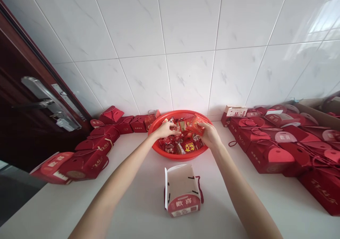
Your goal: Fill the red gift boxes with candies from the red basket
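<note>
Gripping one red packet (196,124) over one red plastic basket (181,156), the right hand (209,134) is apart from the left hand (167,129), whose grip I cannot tell, among wrapped candies (190,146) (too jumbled to count). One open gift box (183,187), marked 歡喜, stands nearer, between closed boxes (271,156).

Two bare hands (209,134), slender fingers (173,132), narrow wrists (215,145), slim bare forearms (122,180), broader away from the wrists
</note>
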Motion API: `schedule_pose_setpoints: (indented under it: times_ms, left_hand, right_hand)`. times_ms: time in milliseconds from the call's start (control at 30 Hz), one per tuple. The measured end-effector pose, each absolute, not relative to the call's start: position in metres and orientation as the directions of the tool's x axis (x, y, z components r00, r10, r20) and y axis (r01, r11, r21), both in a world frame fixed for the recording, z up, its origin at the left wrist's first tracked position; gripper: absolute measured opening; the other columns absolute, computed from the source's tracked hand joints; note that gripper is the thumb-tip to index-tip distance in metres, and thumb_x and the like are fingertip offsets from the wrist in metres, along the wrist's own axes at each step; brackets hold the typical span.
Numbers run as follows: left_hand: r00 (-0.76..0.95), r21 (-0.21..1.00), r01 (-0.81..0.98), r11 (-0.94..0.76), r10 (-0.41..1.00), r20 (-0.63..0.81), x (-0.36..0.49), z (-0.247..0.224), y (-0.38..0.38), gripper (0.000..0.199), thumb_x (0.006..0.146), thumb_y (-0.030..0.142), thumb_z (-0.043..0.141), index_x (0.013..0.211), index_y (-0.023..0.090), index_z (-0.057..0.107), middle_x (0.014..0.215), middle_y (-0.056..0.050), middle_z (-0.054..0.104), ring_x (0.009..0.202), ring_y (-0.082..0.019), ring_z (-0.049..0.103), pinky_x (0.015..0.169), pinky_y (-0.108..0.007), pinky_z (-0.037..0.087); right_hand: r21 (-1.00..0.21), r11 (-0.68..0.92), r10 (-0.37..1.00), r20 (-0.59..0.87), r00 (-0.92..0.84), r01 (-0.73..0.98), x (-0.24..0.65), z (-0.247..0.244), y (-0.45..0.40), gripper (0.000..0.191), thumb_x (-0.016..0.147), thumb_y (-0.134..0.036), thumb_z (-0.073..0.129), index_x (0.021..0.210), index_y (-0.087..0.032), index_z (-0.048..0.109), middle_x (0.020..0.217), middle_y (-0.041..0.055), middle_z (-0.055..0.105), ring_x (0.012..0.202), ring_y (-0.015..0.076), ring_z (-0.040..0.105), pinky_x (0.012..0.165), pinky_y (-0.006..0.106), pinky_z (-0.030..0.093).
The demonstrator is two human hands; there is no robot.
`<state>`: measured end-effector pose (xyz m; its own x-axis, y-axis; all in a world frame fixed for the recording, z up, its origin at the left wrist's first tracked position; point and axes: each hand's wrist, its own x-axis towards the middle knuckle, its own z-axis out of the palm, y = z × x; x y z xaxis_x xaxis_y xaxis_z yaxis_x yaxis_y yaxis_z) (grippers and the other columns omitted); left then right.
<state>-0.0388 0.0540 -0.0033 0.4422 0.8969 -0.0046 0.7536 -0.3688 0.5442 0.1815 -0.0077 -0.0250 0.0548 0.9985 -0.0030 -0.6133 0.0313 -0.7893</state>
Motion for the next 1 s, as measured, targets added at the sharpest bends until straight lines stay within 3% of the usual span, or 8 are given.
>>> schedule_pose_setpoints:
  times_ms: [100,167,367,633,733,833,900,1000]
  left_hand:
    - [0.367,0.639,0.694,-0.331,0.927,0.081,-0.04,-0.001,0.053,0.052,0.073,0.055,0.079,0.109,0.018,0.076,0.122,-0.007,0.074,0.12,-0.031,0.064,0.1,-0.033,0.049]
    - [0.309,0.657,0.688,-0.308,0.944,0.119,-0.04,-0.001,0.052,0.053,0.073,0.05,0.081,0.115,0.018,0.075,0.129,-0.008,0.071,0.124,-0.03,0.063,0.102,-0.032,0.048]
    - [0.225,0.582,0.766,-0.272,0.962,0.153,-0.04,-0.007,0.057,0.04,0.078,0.022,0.071,0.119,0.018,0.071,0.131,-0.007,0.07,0.118,-0.024,0.066,0.1,-0.028,0.049]
    - [0.208,0.411,0.862,-0.296,0.947,0.246,-0.036,0.004,0.071,0.056,0.085,0.022,0.061,0.14,0.015,0.051,0.142,-0.016,0.058,0.128,-0.029,0.057,0.107,-0.038,0.045]
    - [0.322,0.334,0.871,-0.36,0.932,0.163,-0.038,0.011,0.072,0.037,0.087,0.019,0.056,0.123,0.015,0.064,0.124,-0.012,0.069,0.112,-0.025,0.066,0.099,-0.035,0.05]
    - [0.487,0.279,0.845,-0.457,0.872,-0.044,-0.041,0.012,0.067,0.022,0.079,0.016,0.062,0.096,0.02,0.075,0.099,-0.003,0.077,0.096,-0.021,0.07,0.085,-0.026,0.053]
    - [0.547,0.244,0.83,-0.502,0.818,-0.178,-0.041,0.007,0.062,0.024,0.072,0.013,0.066,0.092,0.021,0.077,0.095,-0.002,0.078,0.09,-0.02,0.071,0.077,-0.023,0.053]
    - [0.569,0.174,0.822,-0.542,0.773,-0.281,-0.035,-0.002,0.055,0.037,0.066,0.013,0.07,0.102,0.021,0.076,0.103,-0.004,0.077,0.09,-0.022,0.07,0.074,-0.025,0.051]
  right_hand:
    - [-0.785,0.04,0.998,0.0,0.065,-0.619,0.18,-0.022,-0.01,0.018,0.061,-0.019,0.076,0.073,-0.022,0.063,0.079,0.0025,0.074,0.082,0.0223,0.071,0.073,0.035,0.062]
    - [-0.778,0.042,0.997,-0.008,0.076,-0.627,0.18,-0.02,-0.013,0.02,0.06,-0.018,0.076,0.073,-0.023,0.062,0.078,0.0014,0.074,0.08,0.0221,0.071,0.07,0.034,0.061]
    - [-0.758,0.037,0.993,-0.042,0.106,-0.651,0.178,-0.018,-0.015,0.02,0.061,-0.015,0.075,0.074,-0.023,0.062,0.073,-0.0018,0.072,0.072,0.018,0.069,0.063,0.029,0.056]
    - [-0.75,0.058,0.991,-0.039,0.131,-0.659,0.176,-0.019,-0.014,0.018,0.058,-0.014,0.076,0.07,-0.022,0.065,0.07,-0.0013,0.073,0.068,0.018,0.067,0.061,0.029,0.056]
    - [-0.751,0.064,0.99,-0.034,0.135,-0.658,0.176,-0.02,-0.014,0.018,0.057,-0.015,0.077,0.069,-0.021,0.065,0.07,-0.0015,0.073,0.069,0.018,0.068,0.062,0.028,0.056]
    - [-0.755,0.068,0.991,-0.027,0.134,-0.653,0.176,-0.02,-0.014,0.02,0.058,-0.015,0.078,0.07,-0.022,0.064,0.07,-0.0018,0.073,0.07,0.0184,0.069,0.063,0.029,0.056]
    - [-0.757,0.073,0.99,-0.023,0.138,-0.649,0.176,-0.02,-0.015,0.02,0.058,-0.015,0.078,0.07,-0.022,0.063,0.071,-0.0018,0.074,0.07,0.0188,0.07,0.062,0.029,0.056]
    - [-0.759,0.081,0.989,-0.019,0.146,-0.646,0.176,-0.02,-0.014,0.021,0.057,-0.015,0.078,0.069,-0.022,0.062,0.07,-0.0022,0.073,0.071,0.0191,0.07,0.062,0.029,0.056]
